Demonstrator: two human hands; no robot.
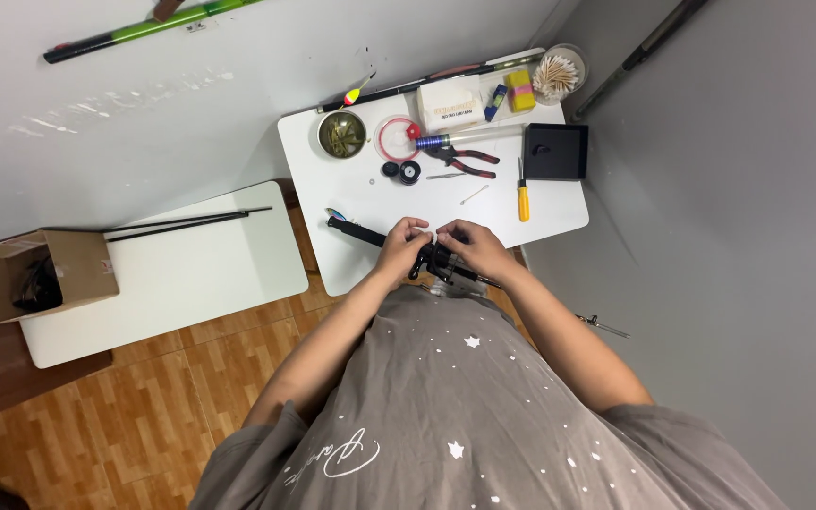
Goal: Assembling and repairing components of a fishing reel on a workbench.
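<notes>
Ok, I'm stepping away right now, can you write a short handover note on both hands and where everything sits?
Left hand and right hand: both closed on a black rod-and-reel assembly at the near edge of the white table; the rod's end sticks out to the left.
On the table: red-handled pliers, yellow-handled screwdriver, black open box, round tin, small black round parts.
Done: the assembly is up off the table, in hand.
Left: the work at the reel goes on; the fingers hide the detail. None of the tools is in hand.
</notes>
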